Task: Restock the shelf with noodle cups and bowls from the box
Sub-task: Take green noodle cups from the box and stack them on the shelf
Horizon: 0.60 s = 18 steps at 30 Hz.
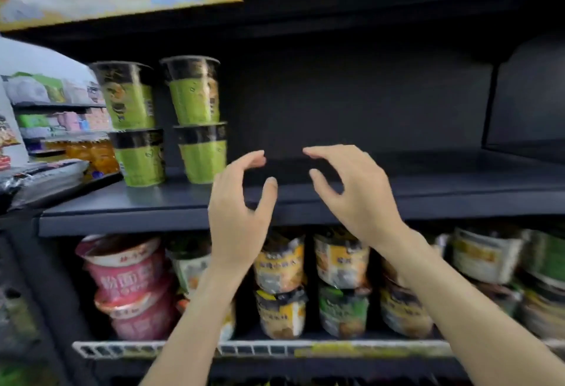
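Standing stacked two-high at the left of the dark shelf [397, 199] are four green noodle cups [165, 119], then the left hand [238, 211] and right hand [354, 190] hover empty just right of them, fingers loosely curved and spread.

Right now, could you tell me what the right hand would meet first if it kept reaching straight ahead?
Probably nothing soon: the right hand points into the bare stretch of the dark metal shelf, so likely its dark back panel, though depth is unclear.
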Tool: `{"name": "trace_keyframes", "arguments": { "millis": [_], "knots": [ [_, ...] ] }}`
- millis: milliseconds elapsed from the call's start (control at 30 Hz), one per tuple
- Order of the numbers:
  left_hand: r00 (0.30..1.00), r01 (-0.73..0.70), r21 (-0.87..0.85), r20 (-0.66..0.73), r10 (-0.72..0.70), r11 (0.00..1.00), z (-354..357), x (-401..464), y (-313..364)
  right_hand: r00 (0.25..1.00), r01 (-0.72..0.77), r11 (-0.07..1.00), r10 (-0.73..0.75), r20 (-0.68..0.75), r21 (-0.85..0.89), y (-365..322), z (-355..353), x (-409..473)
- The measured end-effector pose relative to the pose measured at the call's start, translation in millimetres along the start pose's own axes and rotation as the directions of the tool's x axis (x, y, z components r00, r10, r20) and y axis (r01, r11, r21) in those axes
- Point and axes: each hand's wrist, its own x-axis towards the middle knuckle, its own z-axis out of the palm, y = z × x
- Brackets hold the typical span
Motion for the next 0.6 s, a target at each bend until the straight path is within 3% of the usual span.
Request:
{"name": "trace_keyframes", "arguments": {
  "millis": [100,200,300,367,467,600],
  "knots": [
    [0.99,-0.132,-0.138,0.028,0.137,0.982,33.1,-57.7,45.6,0.995,-0.038,0.999,0.035,-0.094,-0.03,21.3,-60.1,-81.7],
    [0.957,-0.202,-0.25,0.157,0.246,0.947,75.2,-128.7,88.7,0.992,-0.122,0.986,0.119,-0.034,-0.115,41.7,-131.9,-179.7],
    [0.889,-0.058,-0.34,0.41,0.203,0.939,120.6,-210.9,131.3,0.945,-0.297,0.937,0.316,0.083,-0.181,53.6,-205.9,-284.8],
    [0.777,0.053,-0.313,0.609,0.158,0.948,149.7,-267.5,160.2,0.873,-0.424,0.869,0.467,0.141,-0.255,58.6,-253.7,-351.4],
    [0.529,0.101,-0.254,0.832,0.164,0.962,187.2,-344.8,199.1,0.681,-0.612,0.691,0.708,0.189,-0.384,61.5,-313.0,-443.8],
    [0.205,0.139,-0.212,0.962,0.181,0.967,238.1,-427.7,245.0,0.264,-0.781,0.327,0.945,0.195,-0.532,68.2,-381.3,-555.3]
  ]
}}
